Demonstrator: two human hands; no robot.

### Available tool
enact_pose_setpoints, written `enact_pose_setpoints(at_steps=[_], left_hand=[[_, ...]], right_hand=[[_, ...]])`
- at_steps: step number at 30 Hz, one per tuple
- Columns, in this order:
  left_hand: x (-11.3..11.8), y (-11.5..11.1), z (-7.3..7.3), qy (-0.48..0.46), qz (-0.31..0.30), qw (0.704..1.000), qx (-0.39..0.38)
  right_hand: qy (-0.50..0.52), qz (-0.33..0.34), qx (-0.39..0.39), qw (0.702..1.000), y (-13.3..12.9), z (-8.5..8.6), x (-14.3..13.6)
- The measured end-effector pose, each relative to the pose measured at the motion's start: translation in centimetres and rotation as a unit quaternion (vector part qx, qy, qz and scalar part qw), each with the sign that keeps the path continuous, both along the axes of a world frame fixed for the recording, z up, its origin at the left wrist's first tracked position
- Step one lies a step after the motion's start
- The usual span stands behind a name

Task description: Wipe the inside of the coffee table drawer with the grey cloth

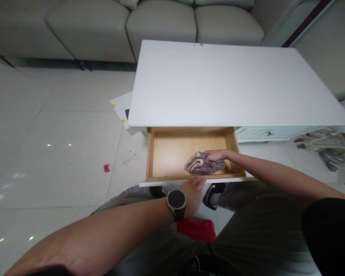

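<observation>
A wooden drawer point(172, 145) stands pulled out from under a white table. Inside it, toward the front right, lies a purple-grey patterned cloth point(205, 165), folded or rolled, with a pale edge showing. My right hand point(215, 155) reaches in from the right and grips the cloth, the thumb on top and the other fingers mostly hidden by it. At the drawer's white front edge, my left hand point(193, 191) has its fingers hooked over the top. A round dark-faced watch point(176, 199) is on my left wrist.
The white tabletop point(232, 84) extends above the drawer, with another drawer front point(267, 133) to the right. Behind is a grey sofa point(161, 25). A red object point(197, 229) lies below, between my legs. Cables point(330, 143) sit on the right floor, a red scrap point(106, 168) on the left.
</observation>
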State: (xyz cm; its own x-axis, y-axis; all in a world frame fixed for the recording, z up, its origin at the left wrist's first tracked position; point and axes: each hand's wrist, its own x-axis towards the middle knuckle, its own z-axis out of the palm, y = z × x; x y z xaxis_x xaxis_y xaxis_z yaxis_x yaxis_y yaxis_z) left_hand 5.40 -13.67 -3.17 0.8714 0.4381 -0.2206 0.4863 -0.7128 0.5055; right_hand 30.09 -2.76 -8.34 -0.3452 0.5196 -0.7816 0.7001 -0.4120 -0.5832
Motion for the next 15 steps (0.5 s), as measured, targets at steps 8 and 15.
enact_pose_setpoints(at_steps=[8,15], left_hand=[[-0.2,0.0,-1.8,-0.042,-0.008,0.998,0.034],[0.1,-0.2,-4.0,-0.063,-0.016,0.996,0.067]], right_hand=[[-0.124,-0.103,0.284,0.945,1.1,1.3,3.9],[-0.269,0.197,0.045,0.942,-1.4,0.5,6.5]])
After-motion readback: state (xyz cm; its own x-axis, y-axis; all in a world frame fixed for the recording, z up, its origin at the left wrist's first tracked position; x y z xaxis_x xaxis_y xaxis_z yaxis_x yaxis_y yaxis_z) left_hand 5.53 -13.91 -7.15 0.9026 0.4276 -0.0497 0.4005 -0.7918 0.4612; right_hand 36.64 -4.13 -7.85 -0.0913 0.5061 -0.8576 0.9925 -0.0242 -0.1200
